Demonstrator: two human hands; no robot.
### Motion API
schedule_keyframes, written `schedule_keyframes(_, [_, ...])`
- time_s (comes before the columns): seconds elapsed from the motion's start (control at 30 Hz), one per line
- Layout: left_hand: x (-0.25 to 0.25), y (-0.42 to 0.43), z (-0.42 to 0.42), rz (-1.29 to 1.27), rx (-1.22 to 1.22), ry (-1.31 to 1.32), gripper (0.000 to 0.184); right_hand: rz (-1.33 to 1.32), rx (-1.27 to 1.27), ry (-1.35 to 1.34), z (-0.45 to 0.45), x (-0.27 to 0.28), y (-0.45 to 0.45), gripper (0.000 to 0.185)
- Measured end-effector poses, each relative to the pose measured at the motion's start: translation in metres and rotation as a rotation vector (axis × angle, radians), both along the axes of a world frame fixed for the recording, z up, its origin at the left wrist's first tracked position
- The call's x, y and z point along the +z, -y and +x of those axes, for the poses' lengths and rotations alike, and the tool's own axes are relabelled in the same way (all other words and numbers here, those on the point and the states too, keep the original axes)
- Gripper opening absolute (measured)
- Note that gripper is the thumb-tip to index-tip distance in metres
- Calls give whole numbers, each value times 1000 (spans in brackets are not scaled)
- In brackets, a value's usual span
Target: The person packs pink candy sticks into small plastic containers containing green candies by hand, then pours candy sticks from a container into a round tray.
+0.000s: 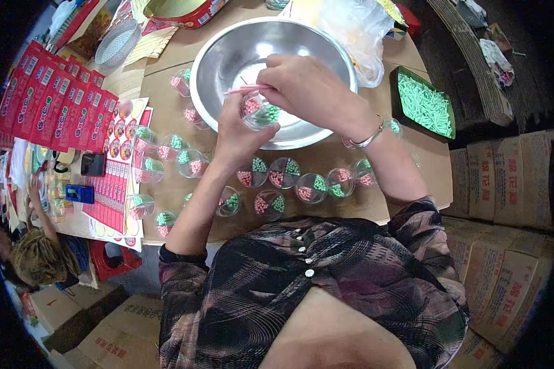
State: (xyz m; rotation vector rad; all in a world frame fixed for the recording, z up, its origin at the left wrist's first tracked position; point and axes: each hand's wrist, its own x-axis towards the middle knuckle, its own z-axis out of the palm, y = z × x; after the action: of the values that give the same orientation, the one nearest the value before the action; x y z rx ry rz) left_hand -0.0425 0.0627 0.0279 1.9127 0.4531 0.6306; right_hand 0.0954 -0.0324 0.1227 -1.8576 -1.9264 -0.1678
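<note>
Over the large steel bowl, my left hand is closed around a small clear plastic cup. Inside the cup are pink-tipped sticks on one side and green-tipped sticks on the other. My right hand is closed, its fingers pinching thin pink sticks just above the cup's mouth. Several similar clear cups with pink and green sticks stand on the brown cardboard between the bowl and my body, and more stand left of my left arm.
A black tray of loose green sticks lies right of the bowl, beside a clear plastic bag. Red printed packaging and sticker sheets are at left. Another person sits far left; cardboard boxes are stacked at right.
</note>
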Motion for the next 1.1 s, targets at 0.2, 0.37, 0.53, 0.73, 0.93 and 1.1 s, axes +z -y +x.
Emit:
schedule_keyframes(0.2, [-10,-1,1,53,-14,75,63,-95,-9,60,1,0,-1,13])
schedule_keyframes(0.37, [-8,-1,1,56,-19,83,62,-177,1,2,2,7,-3,13])
schedule_keyframes(0.53, [-5,-1,-2,-52,-42,13,62,-179,-12,-19,1,-2,-7,11])
schedule_keyframes(0.73, [14,4,-4,-163,5,-141,63,-79,-4,-88,0,-1,-6,14])
schedule_keyframes(0.93, [3,-1,0,-67,-50,90,64,-139,-20,-40,12,-2,6,18])
schedule_keyframes(1.1, [-3,-2,2,-72,-52,106,64,-173,-69,28,13,-2,11,19])
